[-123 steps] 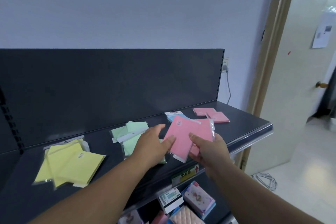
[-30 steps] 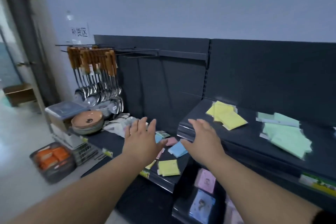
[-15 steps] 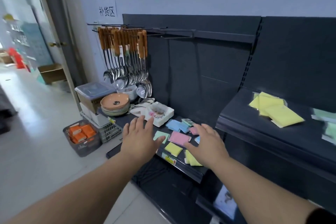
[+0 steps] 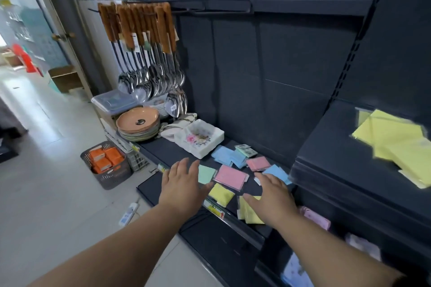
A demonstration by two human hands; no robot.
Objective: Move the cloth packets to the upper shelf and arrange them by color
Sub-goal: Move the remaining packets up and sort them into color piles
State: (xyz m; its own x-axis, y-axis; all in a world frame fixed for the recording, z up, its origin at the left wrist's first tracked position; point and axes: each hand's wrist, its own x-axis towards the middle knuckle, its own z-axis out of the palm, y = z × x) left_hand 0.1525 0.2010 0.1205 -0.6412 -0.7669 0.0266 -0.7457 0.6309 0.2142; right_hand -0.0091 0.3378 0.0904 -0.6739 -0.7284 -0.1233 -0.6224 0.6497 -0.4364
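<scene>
Dark shelving unit (image 4: 268, 65) is seen across the centre and right of the frame. Upper shelf (image 4: 331, 147) is located at the right edge; a pile of yellow packets (image 4: 396, 144) is laid on it, overlapped and blurred. Lower shelf (image 4: 163, 149) is located at centre, below and left of the upper one.

Ladles (image 4: 149, 53) with wooden handles are hung from hooks at upper left of the unit. Below them, a stack of plates (image 4: 138, 123) and a white floral dish (image 4: 198, 137) are set at the back left of the lower shelf. A basket (image 4: 112, 176) is stood on the floor at left.

Both forearms are extended from the bottom edge. Left hand (image 4: 182, 184): fingers spread and straight, nothing gripped, held over the front edge of the lower shelf, with the fingertips overlapping the green packet (image 4: 205, 173) in view. Right hand (image 4: 271, 196): fingers spread, nothing gripped, held over the front yellow packet (image 4: 249, 214). Contact cannot be told for either hand.

Loose packets are scattered between and beyond the hands:
- large pink packet (image 4: 231, 177), centre
- small yellow packet (image 4: 220, 193), just in front of it
- blue packets (image 4: 224, 155), behind, beside the dish
- small pink packet (image 4: 257, 163), behind the right hand
- single blue packet (image 4: 277, 172), at the right fingertips
</scene>
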